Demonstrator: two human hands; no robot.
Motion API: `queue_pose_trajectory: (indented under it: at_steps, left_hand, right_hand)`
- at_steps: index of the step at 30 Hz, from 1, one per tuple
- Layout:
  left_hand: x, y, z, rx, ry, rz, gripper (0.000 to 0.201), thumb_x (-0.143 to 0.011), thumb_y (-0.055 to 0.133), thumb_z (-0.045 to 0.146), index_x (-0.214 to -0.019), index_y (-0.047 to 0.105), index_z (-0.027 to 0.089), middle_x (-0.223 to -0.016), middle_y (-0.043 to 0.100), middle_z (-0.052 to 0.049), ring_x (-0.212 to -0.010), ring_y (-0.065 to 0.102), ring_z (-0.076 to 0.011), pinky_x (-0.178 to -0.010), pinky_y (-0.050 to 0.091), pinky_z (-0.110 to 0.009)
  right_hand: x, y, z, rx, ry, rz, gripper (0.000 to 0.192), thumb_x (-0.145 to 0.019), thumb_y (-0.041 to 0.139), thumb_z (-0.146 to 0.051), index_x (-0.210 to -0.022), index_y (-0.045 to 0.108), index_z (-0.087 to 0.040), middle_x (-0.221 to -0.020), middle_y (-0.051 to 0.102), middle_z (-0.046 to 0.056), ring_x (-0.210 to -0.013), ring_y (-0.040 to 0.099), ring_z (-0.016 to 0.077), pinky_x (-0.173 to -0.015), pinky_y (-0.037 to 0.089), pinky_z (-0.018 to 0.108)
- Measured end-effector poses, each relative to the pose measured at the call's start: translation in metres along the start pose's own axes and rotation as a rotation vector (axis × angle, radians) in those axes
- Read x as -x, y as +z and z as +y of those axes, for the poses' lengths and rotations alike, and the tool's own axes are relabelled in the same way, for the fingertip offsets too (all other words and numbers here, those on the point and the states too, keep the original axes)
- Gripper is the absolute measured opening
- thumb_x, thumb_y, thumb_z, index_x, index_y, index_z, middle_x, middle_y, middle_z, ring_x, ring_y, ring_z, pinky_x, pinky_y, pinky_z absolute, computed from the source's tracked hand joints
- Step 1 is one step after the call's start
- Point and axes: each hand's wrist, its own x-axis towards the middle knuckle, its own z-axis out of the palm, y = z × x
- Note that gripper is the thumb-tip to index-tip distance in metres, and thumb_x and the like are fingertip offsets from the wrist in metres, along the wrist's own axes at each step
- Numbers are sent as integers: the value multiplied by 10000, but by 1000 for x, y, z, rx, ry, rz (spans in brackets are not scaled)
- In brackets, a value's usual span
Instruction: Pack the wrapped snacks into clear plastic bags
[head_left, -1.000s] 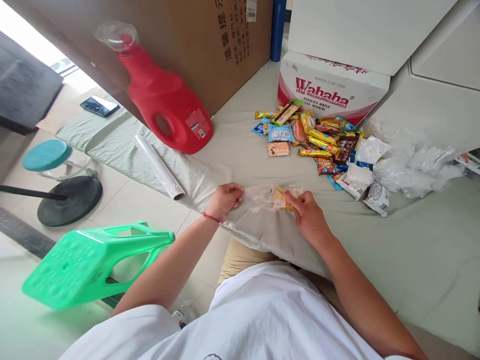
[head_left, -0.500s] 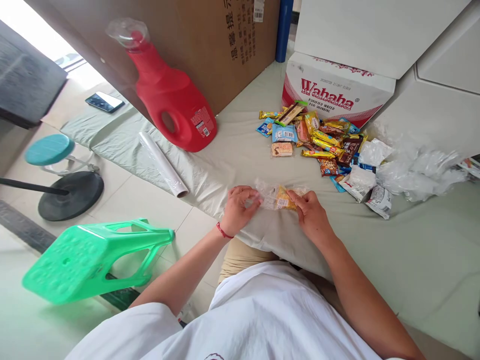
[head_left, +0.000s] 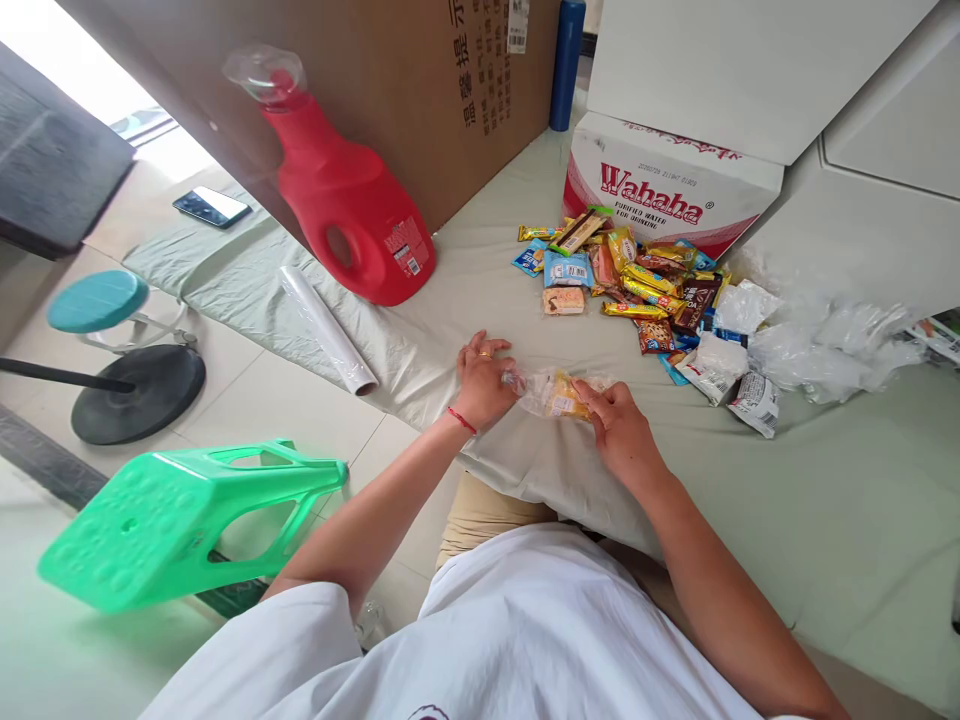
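Low over the cloth, a clear plastic bag [head_left: 534,393] is stretched between my two hands. Inside it sits a yellow snack packet [head_left: 564,398] with a white label. My left hand [head_left: 484,380] pinches the bag's gathered left end, back of the hand up, with some fingers spread away. At the other end, the thumb and fingers of my right hand [head_left: 619,420] close on the bag and packet. A pile of wrapped snacks [head_left: 649,290] lies beyond my hands, and a small pink-and-cream wrapped snack [head_left: 563,300] is at its near edge.
Crumpled clear bags [head_left: 832,345] lie right of the pile, before a Wahaha carton [head_left: 660,190]. A red jug [head_left: 349,210] and a clear-wrapped roll [head_left: 326,330] are at left. A green stool [head_left: 187,510] lies tipped on the floor.
My left hand has turned over, its back now facing up, and shifted slightly right and away from me. The bag's left end looks more bunched. My right hand has barely moved.
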Motion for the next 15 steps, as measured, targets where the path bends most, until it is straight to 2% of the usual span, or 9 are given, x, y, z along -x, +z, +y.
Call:
queue_pose_trajectory:
  at_steps: [1,3,5,7,10,13,15]
  left_hand:
    - [-3,-3,-1,47,9,-33,67,-711,689,214,-776,675,205,-1236,668,-127,-1367,481,-371,-1168,343,-547]
    - [-5,-9,0,144,-3,-91,61,-687,615,172,-669,574,214,-955,680,-74,-1041,630,-268,-963,491,-422]
    - [-4,-14,2,265,-94,-161,109,-646,600,160,-656,513,226,-723,612,-5,-765,611,-196,-736,488,-321]
    - [-2,-17,5,446,-281,-217,166,-613,620,166,-668,480,234,-603,562,29,-632,585,-172,-612,426,-280]
    - [0,-20,12,683,-487,-265,211,-634,647,233,-737,462,237,-622,629,-2,-558,610,-166,-534,380,-260]
    - [-2,-25,21,939,-567,-249,265,-671,666,332,-801,460,228,-730,696,-54,-582,649,-160,-519,380,-245]
    - [-3,-27,28,1051,-623,-245,337,-723,671,471,-833,466,227,-736,677,-43,-565,630,-152,-509,377,-247]
  right_hand:
    - [1,1,0,14,-5,-2,610,-975,433,-124,-1512,574,-376,-989,474,35,-774,512,152,-703,479,234]
    - [3,2,0,44,-19,-17,683,-937,424,-69,-1527,549,-390,-1002,477,36,-770,484,147,-693,451,220]
    - [5,2,0,70,-46,-43,740,-899,407,-26,-1517,551,-407,-1016,484,39,-779,465,149,-687,428,209]
    - [5,2,-1,92,-68,-64,758,-880,402,-13,-1504,564,-413,-1017,488,43,-786,452,156,-678,413,206]
    - [4,1,-3,94,-76,-76,747,-880,409,-14,-1495,587,-400,-1000,485,49,-766,436,161,-679,415,220]
    - [3,1,-5,73,-81,-65,717,-901,406,-27,-1484,607,-392,-985,483,52,-760,434,165,-696,437,233]
    - [3,1,-6,61,-75,-59,695,-915,409,-42,-1479,612,-393,-980,486,50,-763,435,165,-704,444,235]
